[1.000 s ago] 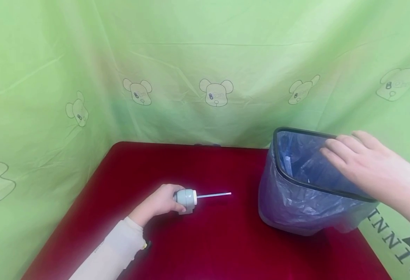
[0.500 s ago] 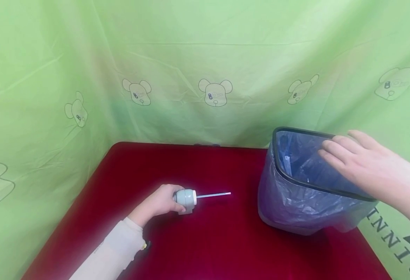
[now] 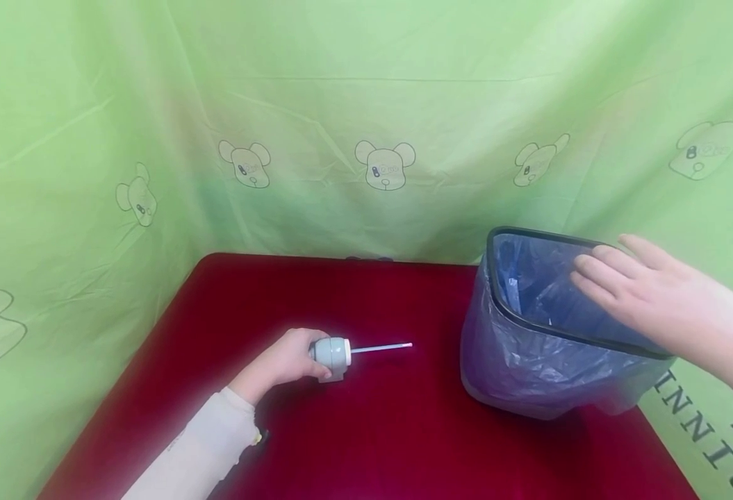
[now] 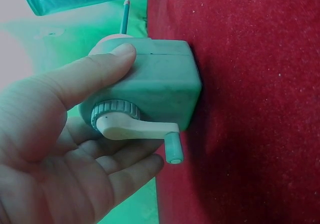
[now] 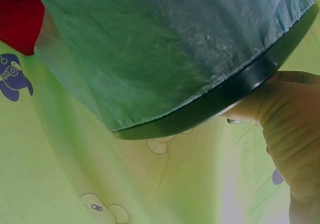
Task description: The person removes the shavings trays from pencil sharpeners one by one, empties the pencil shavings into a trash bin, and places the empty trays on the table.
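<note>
My left hand [image 3: 286, 357] grips a grey-green hand-crank pencil sharpener [image 3: 330, 357] on the red table, thumb along one side. A pencil [image 3: 381, 348] sticks out of the sharpener's pale front, pointing right toward the trash bin. In the left wrist view, the crank handle [image 4: 137, 128] is on the end facing the palm, with no finger on it. On the right stands the trash bin [image 3: 529, 375], lined with a bluish plastic bag. Over its right rim lies my right hand [image 3: 644, 288], fingers extended above the opening. The right wrist view shows that hand [image 5: 295, 114] against the dark rim [image 5: 200, 114].
The red table [image 3: 366, 444] has a rounded far left corner. Green cloth [image 3: 316, 104] printed with bear heads hangs behind and at both sides. Large dark letters [image 3: 697, 423] mark the cloth at lower right. A pale sleeve [image 3: 197, 444] covers my left forearm.
My right hand shifts very slightly on the bin's rim. The left hand, sharpener and pencil stay in place.
</note>
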`<state>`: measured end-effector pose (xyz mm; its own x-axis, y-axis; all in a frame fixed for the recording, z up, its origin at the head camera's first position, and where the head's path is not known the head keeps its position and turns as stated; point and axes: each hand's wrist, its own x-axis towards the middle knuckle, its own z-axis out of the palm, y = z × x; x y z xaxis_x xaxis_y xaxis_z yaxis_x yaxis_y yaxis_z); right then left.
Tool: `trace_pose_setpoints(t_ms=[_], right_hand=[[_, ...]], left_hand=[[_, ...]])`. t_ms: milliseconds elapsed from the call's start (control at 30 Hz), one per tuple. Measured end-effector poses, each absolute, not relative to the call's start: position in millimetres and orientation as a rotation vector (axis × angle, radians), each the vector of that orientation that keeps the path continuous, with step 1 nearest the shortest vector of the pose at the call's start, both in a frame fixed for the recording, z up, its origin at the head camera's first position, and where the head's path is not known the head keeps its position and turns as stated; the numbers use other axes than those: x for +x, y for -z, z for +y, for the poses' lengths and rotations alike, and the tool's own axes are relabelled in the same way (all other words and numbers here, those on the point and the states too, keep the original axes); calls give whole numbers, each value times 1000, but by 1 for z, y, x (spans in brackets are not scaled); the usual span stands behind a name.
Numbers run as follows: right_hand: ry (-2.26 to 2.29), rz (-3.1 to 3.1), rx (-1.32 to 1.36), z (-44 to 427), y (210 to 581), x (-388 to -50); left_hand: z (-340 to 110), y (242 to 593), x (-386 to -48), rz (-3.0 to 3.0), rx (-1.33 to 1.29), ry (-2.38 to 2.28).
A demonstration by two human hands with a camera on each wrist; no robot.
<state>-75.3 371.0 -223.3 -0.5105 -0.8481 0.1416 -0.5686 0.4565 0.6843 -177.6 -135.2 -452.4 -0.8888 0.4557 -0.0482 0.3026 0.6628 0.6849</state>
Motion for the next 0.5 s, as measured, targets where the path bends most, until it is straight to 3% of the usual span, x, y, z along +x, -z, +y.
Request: trace_pose_setpoints(t_ms=[500], right_hand=[[853,-2128,1302,365,218,-76]], left_hand=[[-133,449,-175,2675,613,-1018]])
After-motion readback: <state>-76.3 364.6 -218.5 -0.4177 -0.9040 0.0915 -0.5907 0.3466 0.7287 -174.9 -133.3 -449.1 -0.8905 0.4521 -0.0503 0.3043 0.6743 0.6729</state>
